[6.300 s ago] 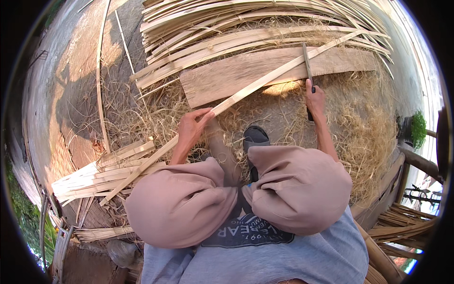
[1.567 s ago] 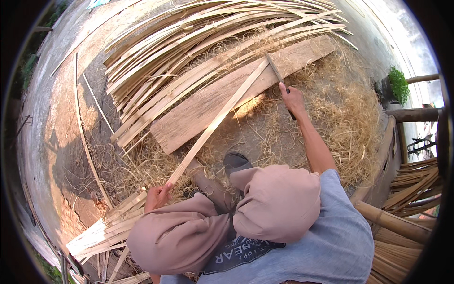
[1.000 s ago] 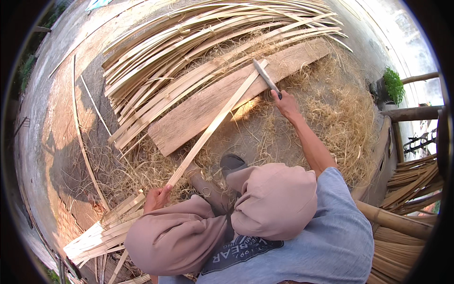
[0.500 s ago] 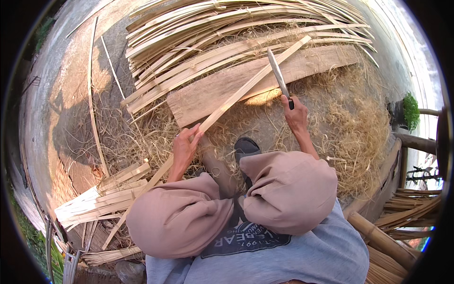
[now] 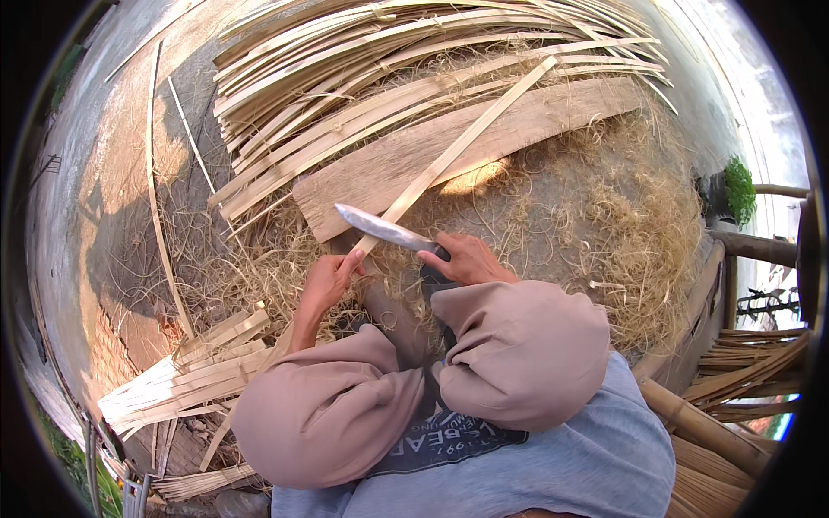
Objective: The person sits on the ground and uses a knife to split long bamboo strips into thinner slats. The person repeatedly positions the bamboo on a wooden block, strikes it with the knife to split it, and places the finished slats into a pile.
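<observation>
My left hand (image 5: 330, 281) is closed around a long pale bamboo strip (image 5: 471, 134), which slants from beside my left knee up across a flat wooden board (image 5: 553, 121). In my right hand (image 5: 472, 259) is the dark handle of a knife (image 5: 380, 227). Its broad metal blade lies across the strip just beyond my left fingers, tip pointing left. The lower end of the strip passes partly hidden behind my left knee.
Many split strips (image 5: 345, 65) are stacked beyond the board. Curly shavings (image 5: 622, 233) cover the ground on the right. A bundle of shorter strips (image 5: 186, 371) lies at my left, bamboo poles (image 5: 704, 423) at the lower right. A green plant (image 5: 738, 192) stands at the far right.
My right hand has brought the knife down and left, from pointing away beside the strip to lying across it. My left hand still grips the strip.
</observation>
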`<action>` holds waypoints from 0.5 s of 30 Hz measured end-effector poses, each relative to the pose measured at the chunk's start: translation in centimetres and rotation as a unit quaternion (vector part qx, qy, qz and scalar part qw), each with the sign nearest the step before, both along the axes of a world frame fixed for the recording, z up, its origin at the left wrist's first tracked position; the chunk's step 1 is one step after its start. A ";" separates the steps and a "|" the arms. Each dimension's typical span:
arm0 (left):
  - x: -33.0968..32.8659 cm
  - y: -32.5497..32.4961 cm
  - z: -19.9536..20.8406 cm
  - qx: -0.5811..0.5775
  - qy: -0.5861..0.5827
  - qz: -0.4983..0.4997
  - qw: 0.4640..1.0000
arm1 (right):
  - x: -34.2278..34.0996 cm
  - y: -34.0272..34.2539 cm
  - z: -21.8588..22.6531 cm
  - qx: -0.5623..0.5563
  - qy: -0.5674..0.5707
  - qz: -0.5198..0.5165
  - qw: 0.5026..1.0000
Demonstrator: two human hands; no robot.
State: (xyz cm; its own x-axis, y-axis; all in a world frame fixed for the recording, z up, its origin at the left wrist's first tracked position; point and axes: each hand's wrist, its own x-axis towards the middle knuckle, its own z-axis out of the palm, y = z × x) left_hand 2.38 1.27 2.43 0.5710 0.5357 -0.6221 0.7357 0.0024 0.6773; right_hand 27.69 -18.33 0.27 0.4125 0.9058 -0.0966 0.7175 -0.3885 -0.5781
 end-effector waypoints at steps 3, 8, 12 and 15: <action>-3.4 -0.2 -0.5 -0.012 0.014 0.017 1.000 | 7.1 -0.4 -0.3 -0.031 0.004 -0.096 0.995; -3.7 -0.7 0.0 0.039 0.008 0.024 0.999 | 7.8 1.6 1.9 -0.029 0.046 -0.139 0.989; -10.0 -0.2 1.4 -0.100 0.030 0.052 0.993 | 13.1 -1.2 1.0 -0.045 0.003 -0.186 0.982; -9.4 -0.5 1.9 -0.061 0.028 0.064 0.996 | 12.6 0.9 -0.6 0.024 0.024 -0.221 0.975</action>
State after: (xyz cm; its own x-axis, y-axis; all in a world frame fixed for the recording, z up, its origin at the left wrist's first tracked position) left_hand -7.02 0.78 4.32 0.4653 0.5203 -0.7161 0.7610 0.1782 0.6239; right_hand 40.27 -17.38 -0.32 0.7602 0.6438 -0.0876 0.4574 -0.6259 -0.6317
